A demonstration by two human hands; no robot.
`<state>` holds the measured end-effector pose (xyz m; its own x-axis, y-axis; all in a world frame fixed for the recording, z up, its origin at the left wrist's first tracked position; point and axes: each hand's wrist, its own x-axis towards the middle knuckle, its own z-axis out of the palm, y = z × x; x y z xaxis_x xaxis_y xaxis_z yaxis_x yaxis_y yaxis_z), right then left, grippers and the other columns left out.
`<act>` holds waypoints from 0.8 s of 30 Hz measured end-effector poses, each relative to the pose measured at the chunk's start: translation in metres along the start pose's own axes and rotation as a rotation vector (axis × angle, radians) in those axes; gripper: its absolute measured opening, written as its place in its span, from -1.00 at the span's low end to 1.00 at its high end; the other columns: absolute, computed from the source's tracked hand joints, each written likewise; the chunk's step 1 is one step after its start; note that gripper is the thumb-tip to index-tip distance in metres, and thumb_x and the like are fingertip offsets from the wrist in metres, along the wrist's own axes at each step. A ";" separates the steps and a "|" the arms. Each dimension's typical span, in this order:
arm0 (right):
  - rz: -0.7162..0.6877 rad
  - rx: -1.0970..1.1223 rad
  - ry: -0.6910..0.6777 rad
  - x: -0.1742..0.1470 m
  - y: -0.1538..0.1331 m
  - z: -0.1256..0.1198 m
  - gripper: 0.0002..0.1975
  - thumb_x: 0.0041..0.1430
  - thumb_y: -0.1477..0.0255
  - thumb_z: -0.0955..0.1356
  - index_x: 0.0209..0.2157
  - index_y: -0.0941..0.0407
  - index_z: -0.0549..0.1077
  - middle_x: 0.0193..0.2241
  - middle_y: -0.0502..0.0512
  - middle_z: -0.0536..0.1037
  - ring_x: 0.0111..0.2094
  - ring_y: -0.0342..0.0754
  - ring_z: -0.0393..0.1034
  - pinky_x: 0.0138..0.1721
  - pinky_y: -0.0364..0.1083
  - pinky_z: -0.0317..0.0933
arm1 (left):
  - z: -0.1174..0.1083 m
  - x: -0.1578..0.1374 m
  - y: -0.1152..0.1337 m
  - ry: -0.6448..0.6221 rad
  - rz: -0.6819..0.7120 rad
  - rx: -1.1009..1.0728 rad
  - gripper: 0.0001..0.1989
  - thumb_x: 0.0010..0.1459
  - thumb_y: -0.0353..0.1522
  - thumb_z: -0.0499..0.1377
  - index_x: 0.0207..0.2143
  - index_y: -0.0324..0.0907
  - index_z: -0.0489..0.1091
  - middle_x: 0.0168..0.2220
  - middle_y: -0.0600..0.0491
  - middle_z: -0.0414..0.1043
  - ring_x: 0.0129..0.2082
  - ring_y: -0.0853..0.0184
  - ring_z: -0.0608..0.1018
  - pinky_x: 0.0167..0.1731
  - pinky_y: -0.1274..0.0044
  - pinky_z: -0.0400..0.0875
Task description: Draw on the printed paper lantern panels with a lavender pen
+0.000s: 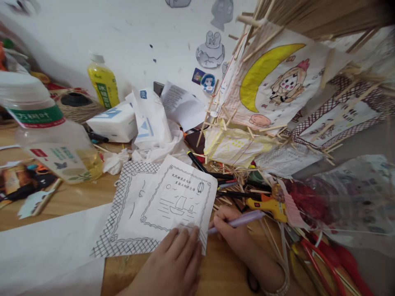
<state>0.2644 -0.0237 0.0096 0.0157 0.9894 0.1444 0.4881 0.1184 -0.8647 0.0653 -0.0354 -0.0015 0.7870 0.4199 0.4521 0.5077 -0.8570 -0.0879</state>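
Note:
My left hand (177, 259) lies flat with fingers extended, pressing on the lower part of a white sheet with a drawing of sailboats (185, 191) inside a wavy border. Beneath that sheet, a larger paper with a cross-hatched border (123, 222) shows at the left and bottom. In my right hand (233, 230) is a light purple pen (243, 221), pinched between the fingers. Its tip is at the lower right edge of the papers, by the hatching.
A large plastic bottle (58, 135) stands at left, a yellow drink bottle (103, 82) behind it. Tissue packs (114, 123) sit against the wall. A wooden-stick lantern frame with drawn panels (274, 82) rises at right. Nearby lie a yellow glue gun (271, 205) and red-handled scissors (321, 263).

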 end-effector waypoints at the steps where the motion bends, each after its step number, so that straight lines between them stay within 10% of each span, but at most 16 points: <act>1: -0.016 -0.029 0.015 0.000 0.000 0.000 -0.75 -0.01 0.46 0.21 -0.72 0.07 0.17 -0.73 -0.07 0.28 -0.64 -0.16 0.16 -0.57 -0.17 0.05 | -0.001 -0.001 0.000 0.001 0.001 -0.001 -0.64 0.23 -0.12 0.08 -0.11 -0.15 0.48 -0.03 0.01 0.50 -0.06 0.17 0.42 0.02 0.36 0.10; 24: -0.109 -0.137 -0.021 0.005 0.003 0.002 -0.72 0.05 0.45 0.23 -0.68 0.08 0.10 -0.69 -0.10 0.18 -0.62 -0.17 0.08 -0.57 -0.17 -0.03 | -0.003 -0.003 -0.001 -0.117 0.001 -0.069 -0.60 0.28 -0.14 0.05 0.01 -0.19 0.42 0.09 -0.08 0.39 0.03 0.14 0.35 0.03 0.33 0.16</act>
<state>0.2646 -0.0186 0.0068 -0.0609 0.9730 0.2225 0.6005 0.2138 -0.7705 0.0619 -0.0368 -0.0001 0.8249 0.4475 0.3454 0.4848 -0.8743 -0.0251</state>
